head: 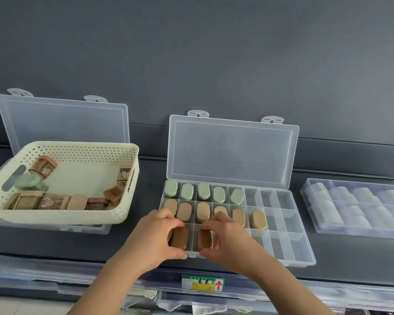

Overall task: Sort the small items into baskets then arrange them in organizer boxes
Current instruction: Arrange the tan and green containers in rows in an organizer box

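At the far left we see a cream perforated basket holding a loose handful of small tins, some with printed pictures too small for us to read. It sits on an open clear box whose lid stands up behind it. In the middle lies the organizer box, lid raised, with green pieces in the back row and beige pieces in the middle row. In the front row, our left hand is clamped around a brown piece in the first compartment. Our right hand pinches a second brown piece in the next, hiding the cells behind its knuckles. Below the worktop edge a green and yellow label carries handwriting we cannot make out, a "2" and a red arrow. At the right sits a closed clear box of white pieces
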`<state>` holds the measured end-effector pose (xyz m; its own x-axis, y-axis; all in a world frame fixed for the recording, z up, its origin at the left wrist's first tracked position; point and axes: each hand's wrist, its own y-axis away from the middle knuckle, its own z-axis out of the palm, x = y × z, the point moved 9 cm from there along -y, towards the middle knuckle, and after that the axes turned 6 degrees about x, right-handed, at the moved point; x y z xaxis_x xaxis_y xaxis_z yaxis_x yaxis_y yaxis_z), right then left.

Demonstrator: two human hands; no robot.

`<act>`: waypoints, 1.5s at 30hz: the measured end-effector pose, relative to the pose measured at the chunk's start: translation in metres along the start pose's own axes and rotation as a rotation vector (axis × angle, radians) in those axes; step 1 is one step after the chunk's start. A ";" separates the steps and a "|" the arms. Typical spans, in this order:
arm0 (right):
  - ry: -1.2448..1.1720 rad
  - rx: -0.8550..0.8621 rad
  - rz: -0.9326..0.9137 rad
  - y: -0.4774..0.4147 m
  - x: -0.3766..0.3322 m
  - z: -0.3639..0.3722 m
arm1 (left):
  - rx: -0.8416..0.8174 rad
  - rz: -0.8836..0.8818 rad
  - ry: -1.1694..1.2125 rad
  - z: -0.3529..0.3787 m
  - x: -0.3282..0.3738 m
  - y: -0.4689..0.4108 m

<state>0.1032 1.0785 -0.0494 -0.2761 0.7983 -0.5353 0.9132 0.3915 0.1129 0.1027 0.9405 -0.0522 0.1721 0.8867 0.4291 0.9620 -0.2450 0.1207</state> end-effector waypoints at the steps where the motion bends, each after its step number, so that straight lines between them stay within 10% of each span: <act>1: 0.015 -0.007 0.003 0.000 0.000 0.001 | 0.002 0.007 -0.001 -0.001 0.000 0.000; 19: 0.125 0.218 -0.205 -0.070 -0.139 -0.053 | 0.456 0.011 -0.046 -0.157 -0.068 0.045; 35: 0.171 -0.098 -0.024 -0.173 -0.198 0.031 | 0.224 -0.224 -0.560 -0.203 -0.254 -0.021; 45: 0.467 -0.215 -0.095 -0.175 -0.184 0.042 | 0.272 -0.218 -0.229 -0.196 -0.269 -0.039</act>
<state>0.0070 0.8438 -0.0053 -0.5039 0.8545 -0.1263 0.8091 0.5182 0.2773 -0.0230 0.6350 0.0027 -0.0291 0.9782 0.2057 0.9968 0.0438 -0.0671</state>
